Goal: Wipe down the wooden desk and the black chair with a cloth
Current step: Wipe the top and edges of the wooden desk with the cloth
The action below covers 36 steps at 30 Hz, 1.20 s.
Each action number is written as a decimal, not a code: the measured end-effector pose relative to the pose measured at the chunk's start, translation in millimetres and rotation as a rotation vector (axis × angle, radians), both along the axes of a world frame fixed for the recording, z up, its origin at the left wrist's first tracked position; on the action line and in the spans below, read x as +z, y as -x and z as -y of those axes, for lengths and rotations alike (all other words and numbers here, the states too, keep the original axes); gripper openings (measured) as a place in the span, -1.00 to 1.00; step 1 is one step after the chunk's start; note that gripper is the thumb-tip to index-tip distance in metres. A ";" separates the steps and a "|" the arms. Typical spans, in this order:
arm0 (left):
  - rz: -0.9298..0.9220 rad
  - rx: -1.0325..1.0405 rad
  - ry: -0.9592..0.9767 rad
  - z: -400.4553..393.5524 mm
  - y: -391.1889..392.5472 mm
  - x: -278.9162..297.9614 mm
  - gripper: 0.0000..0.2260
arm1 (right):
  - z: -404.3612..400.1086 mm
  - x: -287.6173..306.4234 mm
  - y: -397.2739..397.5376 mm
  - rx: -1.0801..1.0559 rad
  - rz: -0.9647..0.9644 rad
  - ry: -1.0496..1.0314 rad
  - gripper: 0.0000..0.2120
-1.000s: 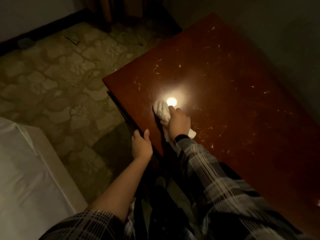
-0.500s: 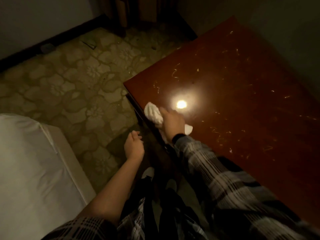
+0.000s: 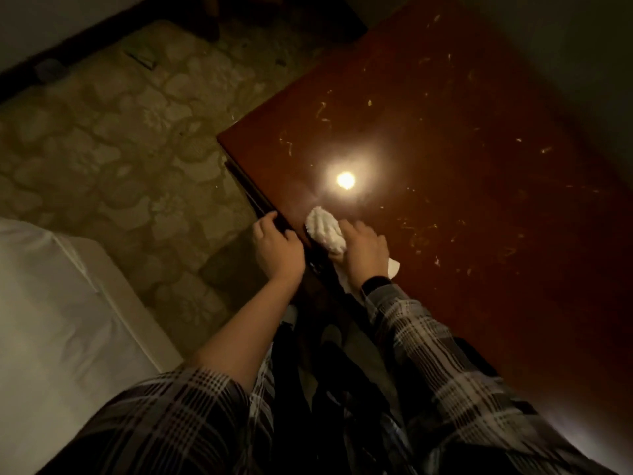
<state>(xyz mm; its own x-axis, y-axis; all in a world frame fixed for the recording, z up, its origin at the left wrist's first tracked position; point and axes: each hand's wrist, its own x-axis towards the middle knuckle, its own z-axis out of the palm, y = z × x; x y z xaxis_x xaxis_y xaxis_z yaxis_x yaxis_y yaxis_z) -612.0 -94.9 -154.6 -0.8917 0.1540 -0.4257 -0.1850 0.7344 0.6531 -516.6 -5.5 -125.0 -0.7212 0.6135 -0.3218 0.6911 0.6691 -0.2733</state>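
Cloth [image 3: 324,230], white and bunched, is gripped in the right hand [image 3: 363,248] and pressed on the wooden desk [image 3: 445,214] near its front edge, which is clasped by the left hand [image 3: 278,249]; pale flecks are scattered across much of the top, so wiping seems unfinished, and no black chair can be made out

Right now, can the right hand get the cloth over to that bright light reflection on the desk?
Probably yes. The right hand holds the cloth flat on the desk, and the reflection lies just beyond it with only bare scratched wood between. The left hand grips the desk edge, out of the way.
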 end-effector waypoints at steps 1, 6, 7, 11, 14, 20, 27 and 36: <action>-0.070 -0.049 0.021 -4.7 -5.3 3.0 -0.61 | -12.5 -0.5 6.7 -0.034 -0.017 0.007 -0.60; -0.228 -0.347 0.197 -28.0 -35.4 7.9 -0.34 | -57.4 -0.5 27.9 -0.167 -0.021 0.021 -0.58; -0.257 -0.384 0.192 -33.0 -42.2 6.9 -0.29 | -54.8 -0.3 19.2 -0.200 -0.017 0.039 -0.57; -0.289 -0.422 -0.021 -53.3 -69.3 8.1 -0.32 | -16.2 -2.2 -58.0 -0.342 0.039 0.058 -0.54; -0.282 -0.414 -0.138 -64.5 -81.0 3.0 -0.38 | -0.9 -4.0 -96.8 -0.303 0.094 0.005 -0.53; -0.282 -0.535 -0.021 -70.9 -84.7 -8.2 -0.40 | -63.9 -8.1 -61.0 -0.344 -0.008 0.001 -0.59; -0.237 -0.730 0.371 -81.4 -84.2 -5.5 -0.35 | -77.2 -0.6 -59.4 -0.445 -0.029 0.001 -0.54; -0.244 -0.783 0.419 -82.9 -85.6 -5.9 -0.36 | -61.2 -9.9 -94.2 -0.396 0.071 -0.058 -0.48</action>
